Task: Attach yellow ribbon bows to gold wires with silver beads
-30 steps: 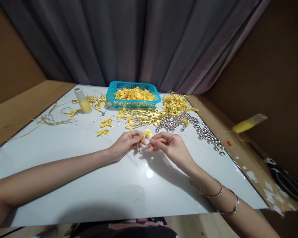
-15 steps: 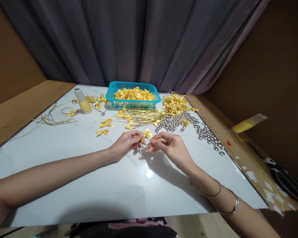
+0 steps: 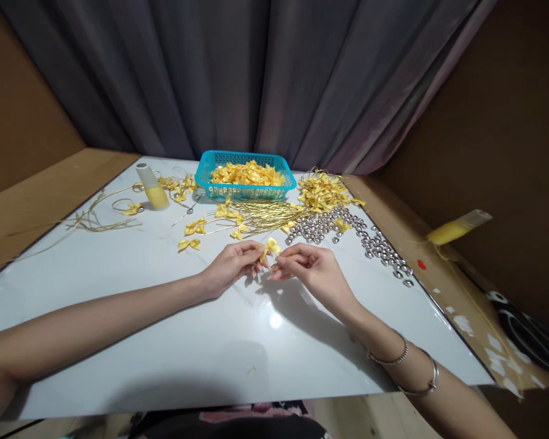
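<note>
Between my hands, over the middle of the white table, is a small yellow ribbon bow (image 3: 271, 247). My left hand (image 3: 235, 263) pinches the bow at its left side between thumb and fingers. My right hand (image 3: 309, 266) is closed in a pinch just right of the bow; what its fingertips hold is too small to make out. Beyond my hands lies a bundle of gold cords (image 3: 268, 214), with several loose yellow bows at its left end. Many small silver rings (image 3: 318, 228) are spread to the right of the cords.
A blue basket (image 3: 204, 190) full of yellow bows stands at the back. Beside it is a heap of corded bows (image 3: 324, 191). A yellow spool (image 3: 156, 196) stands at the left, near loose cords (image 3: 96, 221). Scissors (image 3: 528, 332) lie at the right on the brown board.
</note>
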Available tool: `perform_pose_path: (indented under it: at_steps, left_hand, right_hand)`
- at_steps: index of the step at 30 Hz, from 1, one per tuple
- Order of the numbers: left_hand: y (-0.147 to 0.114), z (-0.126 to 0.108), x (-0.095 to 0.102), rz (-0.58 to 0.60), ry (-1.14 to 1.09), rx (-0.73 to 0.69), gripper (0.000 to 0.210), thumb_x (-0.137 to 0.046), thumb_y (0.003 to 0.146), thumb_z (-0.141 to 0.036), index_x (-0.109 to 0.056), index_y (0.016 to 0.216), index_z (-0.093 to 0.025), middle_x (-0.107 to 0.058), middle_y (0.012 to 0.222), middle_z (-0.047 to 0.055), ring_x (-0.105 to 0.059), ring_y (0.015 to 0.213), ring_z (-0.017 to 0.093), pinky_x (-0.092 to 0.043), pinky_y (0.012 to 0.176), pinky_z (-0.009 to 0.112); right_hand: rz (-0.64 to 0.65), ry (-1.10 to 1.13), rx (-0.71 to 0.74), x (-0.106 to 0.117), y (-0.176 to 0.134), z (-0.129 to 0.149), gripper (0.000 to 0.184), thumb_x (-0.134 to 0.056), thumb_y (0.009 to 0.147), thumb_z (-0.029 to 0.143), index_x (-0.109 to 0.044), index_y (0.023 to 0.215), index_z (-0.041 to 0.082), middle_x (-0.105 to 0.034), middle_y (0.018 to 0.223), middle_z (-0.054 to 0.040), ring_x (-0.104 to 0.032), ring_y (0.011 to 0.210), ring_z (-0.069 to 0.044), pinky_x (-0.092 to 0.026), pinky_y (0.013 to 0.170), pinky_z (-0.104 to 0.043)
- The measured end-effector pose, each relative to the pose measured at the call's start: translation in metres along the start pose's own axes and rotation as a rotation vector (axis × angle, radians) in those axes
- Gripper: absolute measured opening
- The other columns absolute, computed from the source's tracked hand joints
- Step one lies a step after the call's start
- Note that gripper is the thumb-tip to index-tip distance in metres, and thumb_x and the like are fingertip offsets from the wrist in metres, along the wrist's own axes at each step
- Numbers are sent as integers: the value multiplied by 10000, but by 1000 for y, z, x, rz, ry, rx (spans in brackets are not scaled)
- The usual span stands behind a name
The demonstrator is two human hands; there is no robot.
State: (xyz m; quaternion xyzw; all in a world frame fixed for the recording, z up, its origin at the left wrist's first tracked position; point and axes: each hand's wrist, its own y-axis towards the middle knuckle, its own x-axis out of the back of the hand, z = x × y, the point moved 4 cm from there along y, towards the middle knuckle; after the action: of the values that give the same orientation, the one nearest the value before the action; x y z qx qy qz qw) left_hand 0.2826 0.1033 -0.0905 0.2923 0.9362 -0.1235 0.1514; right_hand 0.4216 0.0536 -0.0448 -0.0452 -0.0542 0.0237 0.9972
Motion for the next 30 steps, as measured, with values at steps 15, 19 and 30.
perform_pose_path:
  at_steps: [15, 19, 30]
  left_hand:
    - [-17, -11, -3, -166, 596, -331, 191, -546, 844, -312, -649, 760, -175, -555, 566, -26, -441, 463, 86, -369, 488, 197]
    - [-20, -11, -6, -174, 750, -428, 186, -506, 868, -276, -647, 785, -188, -577, 613, -12, -482, 509, 108, -383, 542, 209]
    - [-22, -1, -8, -79, 1039, -517, 179, -398, 875, -168, -571, 913, -195, -594, 822, 56, -564, 779, 190, -430, 715, 272]
  right_hand:
    - [34, 22, -30, -5, -3, -3, 126, -643, 726, 271, -629, 672, 159, -701, 619, -58, -682, 598, -196, -563, 642, -328]
    - [22, 23, -40, -7, -4, -7, 136, -638, 719, 279, -622, 658, 158, -686, 590, -47, -679, 592, -192, -565, 642, -325]
    - [14, 23, -10, -7, -1, -12, 191, -649, 711, 314, -645, 672, 127, -664, 552, -45, -661, 556, -175, -569, 616, -319]
